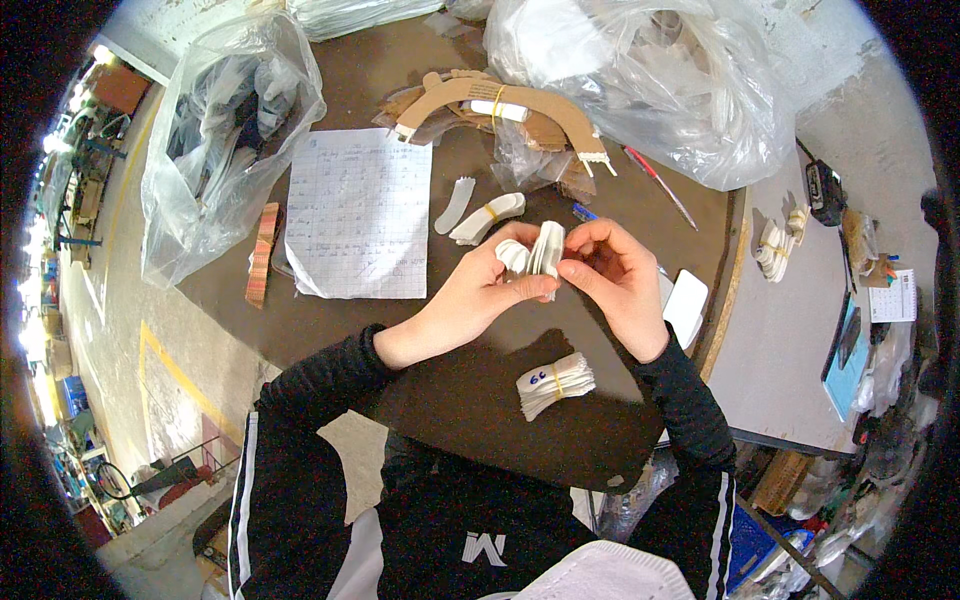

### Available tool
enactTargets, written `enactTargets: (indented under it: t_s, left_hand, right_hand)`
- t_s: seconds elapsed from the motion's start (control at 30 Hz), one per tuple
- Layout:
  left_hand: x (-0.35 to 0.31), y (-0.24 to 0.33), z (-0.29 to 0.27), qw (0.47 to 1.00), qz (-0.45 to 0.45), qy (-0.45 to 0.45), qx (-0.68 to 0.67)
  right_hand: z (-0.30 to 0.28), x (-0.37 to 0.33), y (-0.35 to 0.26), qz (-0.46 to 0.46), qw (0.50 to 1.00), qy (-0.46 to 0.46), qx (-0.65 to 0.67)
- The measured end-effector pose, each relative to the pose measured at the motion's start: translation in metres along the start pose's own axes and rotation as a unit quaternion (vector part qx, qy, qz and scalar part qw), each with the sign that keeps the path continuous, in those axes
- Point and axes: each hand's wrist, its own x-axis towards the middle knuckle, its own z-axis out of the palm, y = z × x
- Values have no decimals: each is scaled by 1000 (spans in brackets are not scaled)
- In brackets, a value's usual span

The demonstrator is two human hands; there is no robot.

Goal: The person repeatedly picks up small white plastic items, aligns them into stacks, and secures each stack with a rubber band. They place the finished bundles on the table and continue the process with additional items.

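A: Where does writing appear?

B: Handwriting fills rows on a white squared-paper sheet [358,215], too small to make out. To the lower right of the sheet, a yellow-banded bundle of white pieces [565,383] bears a short, bold blue handwritten mark.

A: Any print?

B: To the upper right of the sheet, a brown cardboard arc [480,90] carries a few small dark lines, illegible. Far right of the sheet, a white calendar [892,298] shows a tiny printed grid. Below the sheet, a black jacket [440,500] bears a white letter-like emblem [485,548].
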Motion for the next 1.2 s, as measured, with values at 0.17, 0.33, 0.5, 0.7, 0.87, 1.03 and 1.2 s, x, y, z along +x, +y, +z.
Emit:
enactTargets:
  t_s: [0.17, 0.33, 0.5, 0.7, 0.87, 1.03, 1.2]
  left_hand:
    - [-1, 0, 2, 998, 5, 1, 64]
    - [1, -7, -1, 999, -20, -27, 5]
    - [-1, -11, 3, 993, -62, -18, -100]
    - [2, -20, 1, 994, -21, -36, -98]
    - [0, -18, 5, 992, -61, -23, -112]
    - [1, -23, 2, 986, -73, -23, -146]
    - [1, -22, 4, 984, -83, -9, -160]
  right_hand:
    - [2, -1, 1, 7, 1000, 2, 23]
    - [2, 0, 3, 23, 999, -1, 31]
    - [3, 0, -2, 38, 997, -15, 70]
    - [8, 0, -4, 21, 995, 27, 94]
    - [4, -1, 4, -26, 997, 35, -66]
    - [3, -2, 3, 20, 994, 28, -101]
    - [2, -1, 4, 23, 995, 29, -96]
